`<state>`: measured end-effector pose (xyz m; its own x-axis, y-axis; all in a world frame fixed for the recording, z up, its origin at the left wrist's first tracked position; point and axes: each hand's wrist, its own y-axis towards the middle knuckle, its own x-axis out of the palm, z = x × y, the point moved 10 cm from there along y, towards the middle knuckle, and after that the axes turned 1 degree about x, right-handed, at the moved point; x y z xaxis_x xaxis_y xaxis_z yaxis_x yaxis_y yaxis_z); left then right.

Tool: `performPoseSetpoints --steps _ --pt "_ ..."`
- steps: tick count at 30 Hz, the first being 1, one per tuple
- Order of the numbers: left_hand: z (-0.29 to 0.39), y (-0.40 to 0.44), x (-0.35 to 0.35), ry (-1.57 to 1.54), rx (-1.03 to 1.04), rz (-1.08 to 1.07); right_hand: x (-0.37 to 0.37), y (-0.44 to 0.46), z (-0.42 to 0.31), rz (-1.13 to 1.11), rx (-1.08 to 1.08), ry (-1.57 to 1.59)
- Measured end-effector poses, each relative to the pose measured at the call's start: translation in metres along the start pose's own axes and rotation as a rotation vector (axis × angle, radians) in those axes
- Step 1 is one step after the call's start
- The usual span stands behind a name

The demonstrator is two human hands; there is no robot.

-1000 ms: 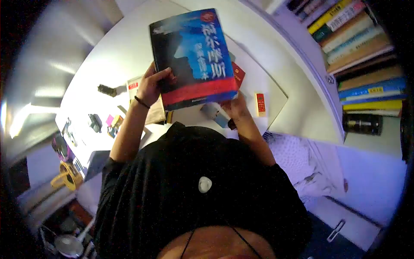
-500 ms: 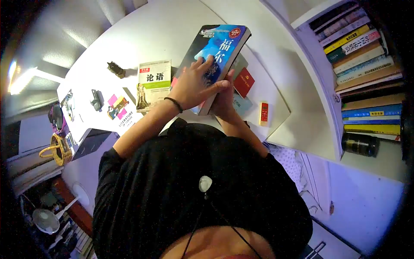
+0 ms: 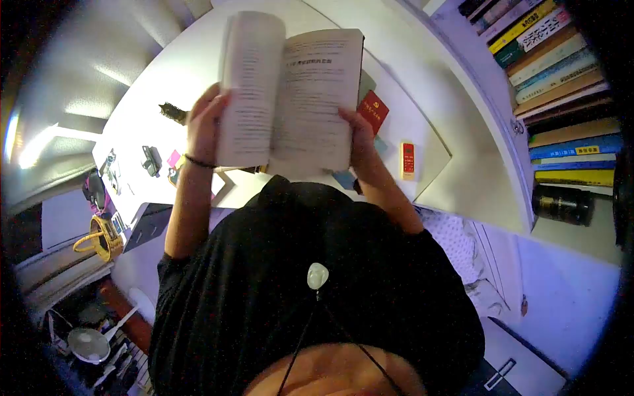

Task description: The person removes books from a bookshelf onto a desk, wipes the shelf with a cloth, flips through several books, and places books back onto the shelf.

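An opened book [image 3: 316, 99] with printed pages is held up over the white desk, its left side slightly blurred. My left hand [image 3: 206, 125], with a dark band at the wrist, is closed on the book's left edge. On the right edge, my right hand [image 3: 360, 135] grips with its thumb over the page. Close to that hand lies a small red booklet [image 3: 373, 112], partly behind the book. A red and cream calculator-like device [image 3: 407, 161] rests farther right. The book's cover faces away, and the green-and-white book on the desk is almost wholly hidden.
The white desk [image 3: 422, 125] curves around me. A shelf at right holds several books [image 3: 558, 79] and a dark cylinder like a camera lens [image 3: 563, 204]. At left are a small spiky dark object [image 3: 173, 112], a black clip-like item [image 3: 150, 160] and a wicker basket [image 3: 105, 239].
The book, closed with its blue cover up, is now spread open to its pages. My left hand has moved from the cover to the left edge; my right hand keeps the right side.
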<state>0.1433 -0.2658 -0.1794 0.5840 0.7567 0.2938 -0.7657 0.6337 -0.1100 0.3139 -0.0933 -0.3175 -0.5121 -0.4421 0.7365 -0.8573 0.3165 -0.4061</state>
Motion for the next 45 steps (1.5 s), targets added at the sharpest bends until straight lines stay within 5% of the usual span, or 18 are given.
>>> performPoseSetpoints --steps 3,5,8,12,15,17,21,23,26,28,31,33,36,39,42,43,45 --pt "-0.009 -0.004 -0.05 -0.138 -0.026 0.05 -0.042 -0.003 -0.01 0.129 0.009 -0.128" --pt "-0.014 -0.019 -0.067 -0.093 -0.07 0.203 -0.04 -0.011 -0.019 0.043 -0.039 -0.079" --pt "-0.037 -0.009 -0.078 -0.133 -0.014 -0.003 -0.029 -0.016 -0.022 -0.041 -0.073 -0.046" --pt "-0.039 -0.016 -0.087 -0.095 -0.046 0.141 0.018 -0.033 -0.02 -0.19 -0.005 0.144" --pt "-0.039 -0.012 -0.079 -0.239 0.012 -0.007 -0.056 -0.006 -0.016 0.05 -0.085 -0.048" --pt "-0.031 -0.022 -0.083 -0.099 -0.031 0.176 -0.118 0.029 -0.001 -0.002 -0.098 -0.036" --pt "-0.045 -0.009 -0.088 -0.157 -0.001 0.011 -0.02 -0.018 -0.025 -0.125 -0.166 -0.133" --pt "-0.041 -0.012 -0.085 -0.155 0.015 -0.001 0.036 -0.049 -0.012 0.149 0.129 0.551" --pt "-0.031 -0.016 -0.077 -0.191 0.026 0.005 0.014 -0.037 -0.005 0.16 0.14 0.569" --pt "-0.015 -0.021 -0.064 -0.153 0.015 0.023 -0.045 -0.001 -0.014 -0.019 -0.105 -0.113" --pt "0.013 -0.03 -0.024 -0.132 0.063 -0.122 -0.028 -0.007 -0.014 0.139 -0.1 -0.116" --pt "0.028 -0.04 0.017 -0.247 0.023 -0.457 -0.013 -0.012 -0.014 0.107 -0.094 -0.113" --pt "-0.005 -0.011 -0.024 0.216 0.114 -0.165 -0.076 0.029 0.009 0.155 -0.078 -0.151" --pt "-0.105 -0.005 -0.05 -0.032 -0.216 -0.197 -0.038 0.012 0.008 -0.034 -0.136 -0.057" --pt "-0.099 -0.031 -0.009 0.035 -0.265 -0.206 0.013 -0.003 0.008 -0.136 -0.006 0.108" --pt "-0.11 -0.037 -0.007 -0.209 -0.329 -0.176 0.029 -0.007 0.009 -0.169 0.045 0.142" --pt "-0.091 -0.04 -0.008 -0.094 -0.213 -0.167 0.046 -0.004 0.008 -0.26 0.049 0.047"
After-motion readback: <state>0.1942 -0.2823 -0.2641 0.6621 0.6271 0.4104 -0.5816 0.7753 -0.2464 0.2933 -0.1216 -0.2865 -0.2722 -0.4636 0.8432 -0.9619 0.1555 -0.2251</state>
